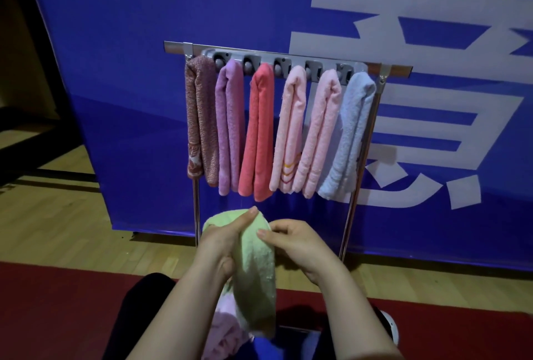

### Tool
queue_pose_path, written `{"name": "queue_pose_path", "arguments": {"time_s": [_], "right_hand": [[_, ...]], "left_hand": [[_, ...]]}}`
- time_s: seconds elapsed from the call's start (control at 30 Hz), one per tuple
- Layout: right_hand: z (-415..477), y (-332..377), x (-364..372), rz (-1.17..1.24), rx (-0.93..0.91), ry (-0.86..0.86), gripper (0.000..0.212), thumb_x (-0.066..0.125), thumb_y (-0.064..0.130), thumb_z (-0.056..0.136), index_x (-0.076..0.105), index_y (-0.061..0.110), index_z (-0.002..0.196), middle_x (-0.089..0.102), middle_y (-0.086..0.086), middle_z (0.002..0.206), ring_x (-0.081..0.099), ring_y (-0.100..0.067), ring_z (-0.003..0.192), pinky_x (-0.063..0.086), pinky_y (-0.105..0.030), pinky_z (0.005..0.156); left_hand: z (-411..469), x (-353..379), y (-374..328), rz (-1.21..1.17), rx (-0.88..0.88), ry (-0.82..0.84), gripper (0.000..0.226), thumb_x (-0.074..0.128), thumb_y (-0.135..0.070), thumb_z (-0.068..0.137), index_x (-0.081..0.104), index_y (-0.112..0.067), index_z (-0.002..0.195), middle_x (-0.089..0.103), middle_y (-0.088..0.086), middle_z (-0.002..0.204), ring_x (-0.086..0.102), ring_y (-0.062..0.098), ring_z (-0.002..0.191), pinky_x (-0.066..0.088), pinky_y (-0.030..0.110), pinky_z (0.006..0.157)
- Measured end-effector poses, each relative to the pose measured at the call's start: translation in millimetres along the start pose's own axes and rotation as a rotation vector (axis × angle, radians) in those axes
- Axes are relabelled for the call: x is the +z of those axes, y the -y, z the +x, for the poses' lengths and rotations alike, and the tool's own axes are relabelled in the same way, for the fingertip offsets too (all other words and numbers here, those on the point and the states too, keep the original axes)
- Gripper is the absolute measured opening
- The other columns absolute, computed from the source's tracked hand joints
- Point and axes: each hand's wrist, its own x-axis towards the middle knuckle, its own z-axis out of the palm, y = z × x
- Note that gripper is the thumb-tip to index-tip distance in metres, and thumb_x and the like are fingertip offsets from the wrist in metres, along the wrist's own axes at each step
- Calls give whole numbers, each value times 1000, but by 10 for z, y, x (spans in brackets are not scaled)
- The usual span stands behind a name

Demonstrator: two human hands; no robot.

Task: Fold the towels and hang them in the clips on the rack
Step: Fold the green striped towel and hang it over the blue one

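the left hand (223,244) grips the green towel (256,270), fingers curled round its left side and thumb up near the top fold. the right hand (300,247) has its fingers curled, and its thumb and fingertips meet the towel's right edge in what looks like a pinch. the towel is folded into a long narrow strip, held upright between the hands, low in front of the person and below the rack (176,46), not touching it.

just under the hands, in the lap, lies a pile (227,333) of pink and lilac cloth with something blue beside it; these look like towels not yet folded.

on the rack six towels hang side by side from the grey clips (248,64): a brown towel (202,117), a purple towel (229,129), a red towel (258,134), a striped pink towel (290,129), a pink towel (320,134) and a blue towel (350,134). all are folded and hang down loose.

so most of the job seems done. the green one looks folded and ready to go up, then the pile remains. whether a clip is free i cannot tell; the row looks full.

behind stands a blue banner (129,42) on a wood floor (57,215), with a red mat (57,302) nearer.
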Motion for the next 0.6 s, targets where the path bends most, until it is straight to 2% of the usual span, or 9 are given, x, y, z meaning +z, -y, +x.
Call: {"name": "queue_pose_path", "arguments": {"time_s": [0.07, 0.17, 0.23, 0.3, 0.37, 0.43, 0.5, 0.6], "right_hand": [[-31, 23, 3, 27, -2, 5, 21, 72, 26, 90, 75, 6, 95, 72, -8, 79, 63, -13, 64, 47, -21, 55], [-45, 33, -7, 37, 7, 31, 16, 70, 24, 91, 75, 9, 92, 72, -4, 74, 64, -10, 59, 46, -17, 52], [-37, 12, -17, 27, 7, 78, 17, 70, 24, 91, 76, 9, 96, 75, -8, 83, 67, -14, 70, 51, -22, 63], [-44, -12, -26, 18, 8, 80, 16, 69, 22, 92, 76, 9, 99, 76, -8, 87, 68, -13, 73, 51, -22, 66], [-39, -35, -43, 12, -10, 42, 14, 64, 20, 95, 73, 10, 97, 74, 0, 80, 65, -8, 67, 49, -17, 60], [-24, -31, -66, -2, -45, -4, 16, 60, 24, 98, 71, 13, 98, 72, 2, 81, 64, -8, 71, 49, -19, 65], [8, -9, -101, -11, -73, -28, 20, 56, 27, 100, 69, 13, 101, 71, 1, 86, 63, -11, 78, 49, -25, 73], [74, 72, -117, -50, -74, -9, 25, 53, 29, 102, 66, 7, 99, 67, -1, 85, 59, -12, 77, 46, -29, 73]], "left_hand": [[40, -24, 5, -11, -13, -12, 99, 101, -41, 30, 66, 1, 113, 75, 24, 93, 74, 41, 84, 57, 58, 84], [36, -17, 8, -42, -76, 44, 80, 94, -37, 55, 65, 2, 118, 74, 26, 100, 74, 41, 89, 60, 52, 78], [62, -19, -1, -54, -123, 61, 66, 88, -36, 68, 66, 2, 117, 74, 26, 101, 74, 39, 89, 61, 49, 72], [75, -33, -12, -44, -131, 67, 58, 85, -36, 73, 67, 1, 114, 74, 25, 99, 74, 38, 87, 61, 47, 69], [68, -77, -35, -14, -122, 63, 58, 85, -39, 72, 68, -1, 113, 74, 24, 101, 74, 38, 89, 60, 50, 77], [83, -171, -50, 112, -79, 77, 57, 83, -46, 73, 72, -2, 107, 74, 19, 96, 72, 36, 86, 58, 46, 82], [94, -287, -63, 386, -15, 41, 48, 74, -53, 82, 74, -5, 89, 68, 13, 80, 68, 29, 73, 58, 39, 73], [95, -392, -94, 777, 193, -118, 56, 62, -53, 91, 67, 2, 82, 65, 10, 73, 63, 23, 70, 57, 39, 74]]}}
